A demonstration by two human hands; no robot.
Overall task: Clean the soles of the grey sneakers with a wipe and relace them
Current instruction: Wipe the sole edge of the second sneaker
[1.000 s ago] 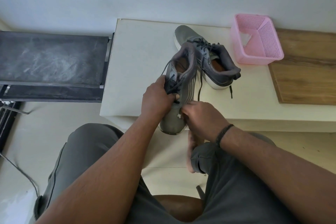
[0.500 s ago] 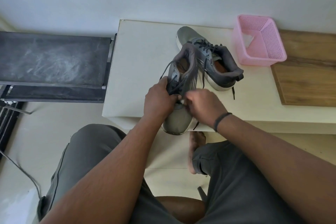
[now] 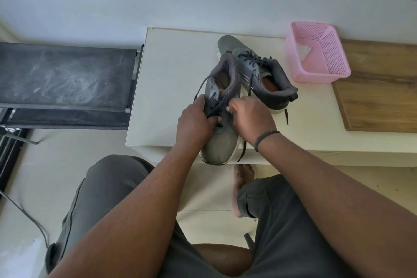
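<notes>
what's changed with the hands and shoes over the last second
The right hand rose from the toe end of the near sneaker to its laces, and now pinches the lace there. The left hand still grips that sneaker's side. The far sneaker, pink basket and white table stayed put.

The person wore dark grey trousers (image 3: 293, 232), the right leg cuffed above a bare foot (image 3: 242, 178). Both forearms were bare; a thin black cord bracelet (image 3: 265, 137) circled the right wrist.
</notes>
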